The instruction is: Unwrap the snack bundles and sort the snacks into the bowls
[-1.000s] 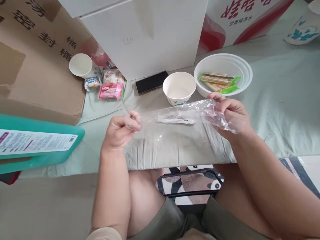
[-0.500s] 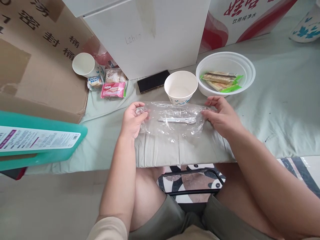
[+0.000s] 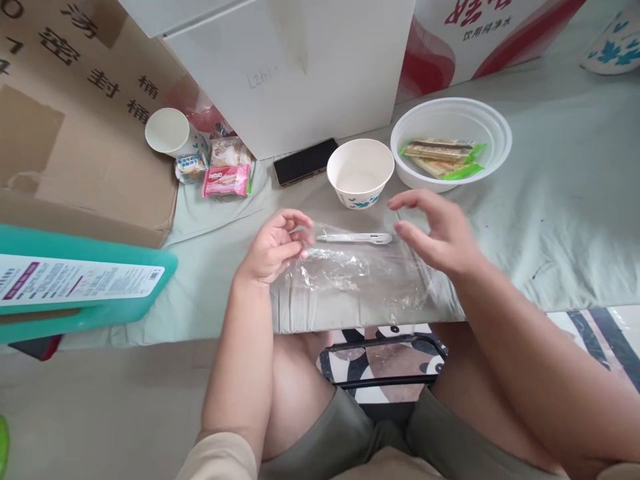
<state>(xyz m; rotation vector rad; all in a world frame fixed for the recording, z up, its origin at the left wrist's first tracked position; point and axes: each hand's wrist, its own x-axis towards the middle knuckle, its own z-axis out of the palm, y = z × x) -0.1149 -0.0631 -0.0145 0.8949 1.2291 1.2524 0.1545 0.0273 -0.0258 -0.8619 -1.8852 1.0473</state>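
Observation:
A clear plastic bag [image 3: 345, 267], thin and crinkled, lies spread near the front edge of the cloth-covered table. By its upper part is a slim white pen-like object [image 3: 355, 238]; whether it is under, on or inside the film I cannot tell. My left hand [image 3: 277, 245] is at the bag's left edge, fingers loosely curled and apart from the thumb, tips slightly blurred. Over the bag's right side hovers my right hand [image 3: 435, 230], thumb and fingers spread with nothing between them. Just beyond the bag stands a white paper bowl [image 3: 361, 175] with blue leaf print.
A white plastic basin [image 3: 500, 143] holds wrapped snacks [image 3: 445, 159]. A black phone [image 3: 306, 162] lies before a white box [image 3: 300, 73]. Further left are a paper cup [image 3: 170, 131], a pink snack packet [image 3: 227, 181], a cardboard box [image 3: 90, 173] and a green container [image 3: 165, 263].
The bag, earlier stretched between both hands, has sunk flatter and nearer the front edge. My right hand has let go and opened; my left fingers have loosened and shifted slightly right.

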